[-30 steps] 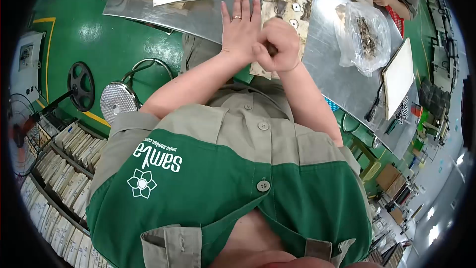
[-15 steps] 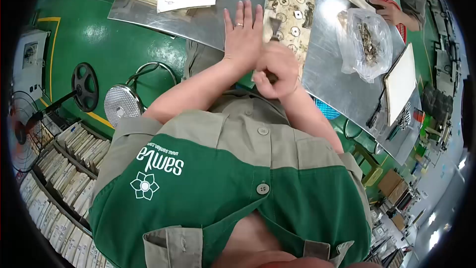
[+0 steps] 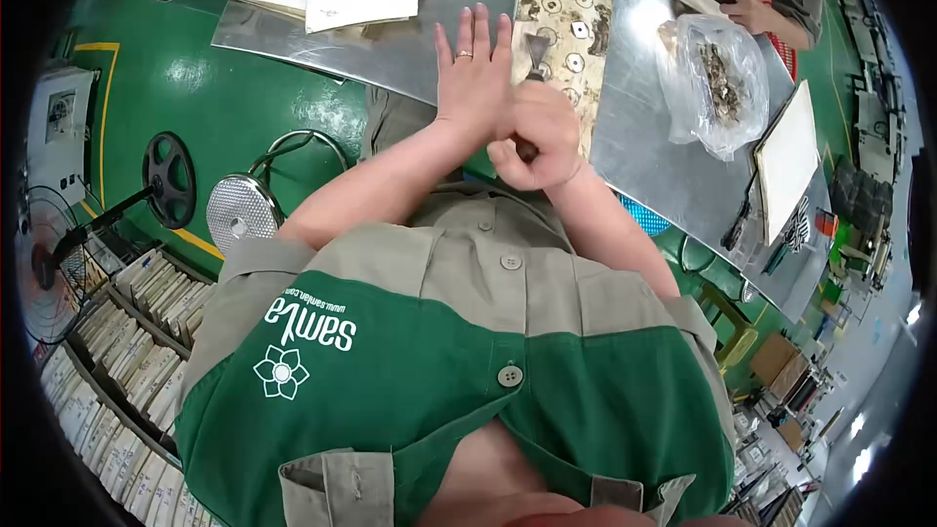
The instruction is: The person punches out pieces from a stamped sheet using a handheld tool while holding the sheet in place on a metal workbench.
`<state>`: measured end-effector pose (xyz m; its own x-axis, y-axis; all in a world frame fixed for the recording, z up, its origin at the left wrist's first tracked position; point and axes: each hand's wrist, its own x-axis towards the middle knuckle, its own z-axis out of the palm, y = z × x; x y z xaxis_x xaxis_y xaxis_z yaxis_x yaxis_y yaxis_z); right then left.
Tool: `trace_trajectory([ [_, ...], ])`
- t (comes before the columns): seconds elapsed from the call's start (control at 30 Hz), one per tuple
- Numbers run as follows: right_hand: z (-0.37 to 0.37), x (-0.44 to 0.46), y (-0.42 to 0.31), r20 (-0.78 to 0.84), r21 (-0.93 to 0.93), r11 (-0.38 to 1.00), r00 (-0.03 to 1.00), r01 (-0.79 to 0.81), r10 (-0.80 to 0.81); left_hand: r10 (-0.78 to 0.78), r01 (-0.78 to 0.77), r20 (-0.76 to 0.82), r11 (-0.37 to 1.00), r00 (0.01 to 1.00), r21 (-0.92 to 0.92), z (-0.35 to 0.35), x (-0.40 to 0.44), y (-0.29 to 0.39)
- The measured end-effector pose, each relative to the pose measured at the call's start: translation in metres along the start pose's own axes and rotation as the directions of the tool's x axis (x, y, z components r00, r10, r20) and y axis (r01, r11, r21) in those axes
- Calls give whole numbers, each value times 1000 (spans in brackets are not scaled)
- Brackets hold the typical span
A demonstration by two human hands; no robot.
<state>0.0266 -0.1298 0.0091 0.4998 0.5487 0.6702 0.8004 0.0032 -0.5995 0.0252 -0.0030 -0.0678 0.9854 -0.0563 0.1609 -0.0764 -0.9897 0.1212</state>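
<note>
Uniform point(image 3: 439, 361) reads "www.samlan", left hand point(image 3: 475, 88) fingers spread, right hand point(image 3: 549, 127) fingers curled around a flat-bladed tool point(image 3: 536, 47).

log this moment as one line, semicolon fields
right hand: gripping flat-bladed tool; blade: on or just over stained board; left hand: open, at board's left edge; plastic bag: on metal table, right of board

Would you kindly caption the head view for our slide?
Right hand grips a scraper over a circle-patterned board; left hand open alongside.

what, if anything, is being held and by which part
The right hand grips a scraper by its handle; the left hand, open, holds nothing visible.
</note>
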Motion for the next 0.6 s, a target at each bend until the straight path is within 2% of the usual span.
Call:
trace_trajectory([
  [0.07, -1, 5, 8, 17, -30, 1000, 1000, -7, 8, -3, -1, 71, 998, 997, 61, -1, -7, 1],
  [0.13, -1, 20, 25, -47, -117, 993, 999, -14, 9, 1, 0, 11, 994, 1000, -106, -7, -2, 0],
  [0.17, -1, 23, 23, -64, -108, 992, 997, -57, 50, -6, 12, 38, 986, 999, -165, -14, -3, 1],
  [0.27, 2, 7, 2, -92, 0, 997, 993, -72, 71, -13, 10, -31, 996, 999, -87, 8, -2, -1],
  [0.3, 2, 5, -3, -58, -16, 999, 997, -43, 42, -30, 36, 59, 994, 998, -99, -2, -1, 1],
  [0.4, 2, 15, 13, -38, -40, 999, 999, -14, 12, -2, 3, 35, 999, 999, -49, -2, -2, 0],
  [0.43, 3, 23, 14, -81, -3, 999, 996, -35, 35, -1, 1, 2, 982, 1000, -191, -7, -3, -1],
  [0.53, 5, 11, 5, -77, -44, 999, 997, -25, 21, 5, -7, -21, 994, 1000, -109, 1, -2, -2],
  [0.6, 7, 6, -4, -40, 16, 1000, 999, -23, 24, -6, 6, 1, 984, 1000, -176, 0, -1, -4],
])
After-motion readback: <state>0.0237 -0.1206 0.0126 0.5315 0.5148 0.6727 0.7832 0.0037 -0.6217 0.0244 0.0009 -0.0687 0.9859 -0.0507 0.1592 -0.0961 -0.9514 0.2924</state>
